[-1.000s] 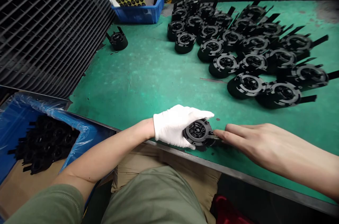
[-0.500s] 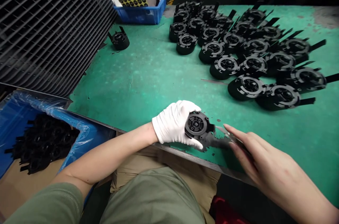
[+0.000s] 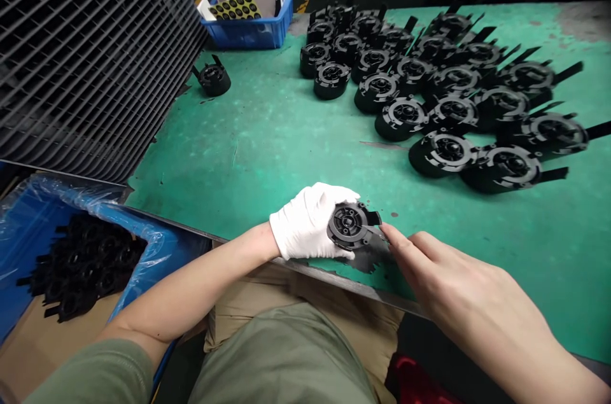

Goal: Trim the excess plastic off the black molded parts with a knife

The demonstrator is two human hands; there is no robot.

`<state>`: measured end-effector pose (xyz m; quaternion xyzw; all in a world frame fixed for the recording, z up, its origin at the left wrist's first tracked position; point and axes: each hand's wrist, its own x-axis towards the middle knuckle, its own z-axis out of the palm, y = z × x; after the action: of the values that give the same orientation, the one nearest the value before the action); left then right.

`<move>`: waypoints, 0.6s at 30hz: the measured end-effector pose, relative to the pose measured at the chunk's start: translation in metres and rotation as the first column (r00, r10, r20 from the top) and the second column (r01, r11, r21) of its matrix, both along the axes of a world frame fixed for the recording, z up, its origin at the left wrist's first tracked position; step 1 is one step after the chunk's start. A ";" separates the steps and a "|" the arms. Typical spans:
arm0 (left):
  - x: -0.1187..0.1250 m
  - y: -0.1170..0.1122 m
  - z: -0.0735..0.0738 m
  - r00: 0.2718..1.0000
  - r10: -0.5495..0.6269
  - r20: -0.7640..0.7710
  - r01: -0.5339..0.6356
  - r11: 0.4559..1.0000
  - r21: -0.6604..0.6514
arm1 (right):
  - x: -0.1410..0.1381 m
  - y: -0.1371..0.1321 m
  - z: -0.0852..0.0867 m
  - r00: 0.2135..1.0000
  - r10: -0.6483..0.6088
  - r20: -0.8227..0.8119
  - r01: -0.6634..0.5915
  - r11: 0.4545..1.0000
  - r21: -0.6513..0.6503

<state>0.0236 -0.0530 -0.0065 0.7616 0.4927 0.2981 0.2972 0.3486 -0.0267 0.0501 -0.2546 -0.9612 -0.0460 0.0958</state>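
My left hand (image 3: 305, 222), in a white glove, is closed around a round black plastic housing (image 3: 347, 226) near the front edge of the green table. The housing's ribbed round face is turned up, and a tab sticks out on its right side. My bare right hand (image 3: 443, 270) grips a trimming knife, most of it hidden by the fingers. Its thin metal blade (image 3: 373, 229) lies against the right part of the housing. Dark shavings (image 3: 372, 261) are scattered on the table just below.
Several black housings (image 3: 403, 116) stand grouped at the right back. A single housing (image 3: 214, 78) sits near the stacked black grid trays (image 3: 86, 54). Behind is a blue bin (image 3: 252, 34) with cards; at lower left, a plastic-lined blue crate (image 3: 167, 264) holds black parts.
My right hand has moved left with the knife, bringing its blade onto the housing. The housing has turned and tilted a little in my left hand. The camera view has shifted slightly.
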 end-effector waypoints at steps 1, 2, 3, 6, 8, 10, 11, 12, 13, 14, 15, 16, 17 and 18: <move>0.001 0.002 0.003 1.000 -0.005 -0.001 0.005 1.000 -0.021 | 0.000 -0.001 0.002 1.000 0.007 0.019 -0.007 1.000 -0.008; 0.001 0.003 0.005 1.000 -0.006 -0.003 0.006 0.999 -0.035 | -0.001 -0.003 0.005 0.999 0.013 0.035 -0.013 1.000 -0.013; 0.002 0.004 0.007 1.000 -0.001 -0.005 0.001 0.999 -0.044 | -0.002 -0.004 0.008 0.999 0.024 0.049 -0.023 1.000 -0.016; 0.004 0.004 0.007 1.000 0.015 -0.020 -0.016 0.999 -0.047 | -0.004 -0.008 0.014 0.996 0.055 0.064 -0.056 0.998 0.001; 0.004 0.003 0.005 0.999 0.019 -0.027 -0.021 0.999 -0.048 | -0.006 -0.009 0.017 0.995 0.072 0.066 -0.074 0.997 0.027; 0.003 0.002 0.004 1.000 0.022 -0.019 -0.023 0.998 -0.051 | -0.006 -0.006 0.019 0.993 0.092 0.078 -0.096 0.994 0.053; 0.003 0.003 0.004 1.000 0.021 -0.011 -0.022 0.998 -0.053 | -0.005 -0.004 0.019 0.991 0.102 0.086 -0.108 0.992 0.063; 0.003 0.003 0.004 1.000 0.025 -0.001 -0.024 0.998 -0.052 | -0.004 -0.002 0.019 0.989 0.114 0.092 -0.120 0.990 0.067; 0.003 0.003 0.005 1.000 0.026 0.008 -0.025 0.998 -0.054 | -0.003 0.001 0.019 0.988 0.124 0.093 -0.130 0.989 0.064; 0.002 0.004 0.006 1.000 0.025 0.017 -0.024 0.998 -0.058 | -0.001 0.004 0.018 0.987 0.132 0.092 -0.137 0.989 0.056; 0.002 0.004 0.007 0.999 0.024 0.026 -0.022 0.998 -0.066 | 0.000 0.006 0.017 0.987 0.133 0.089 -0.137 0.990 0.044; 0.002 0.005 0.008 0.999 0.023 0.034 -0.021 0.997 -0.077 | 0.001 0.006 0.016 0.988 0.126 0.085 -0.129 0.991 0.033; 0.003 0.005 0.009 0.999 0.022 0.042 -0.018 0.996 -0.088 | 0.002 0.006 0.016 0.990 0.115 0.086 -0.118 0.993 0.022; 0.003 0.006 0.010 0.999 0.018 0.050 -0.013 0.995 -0.095 | 0.002 0.005 0.015 0.991 0.102 0.092 -0.104 0.995 0.013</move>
<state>0.0264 -0.0473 0.0035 0.7350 0.5045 0.2961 0.3430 0.3503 -0.0218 0.0652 -0.2015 -0.9759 -0.0613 0.0564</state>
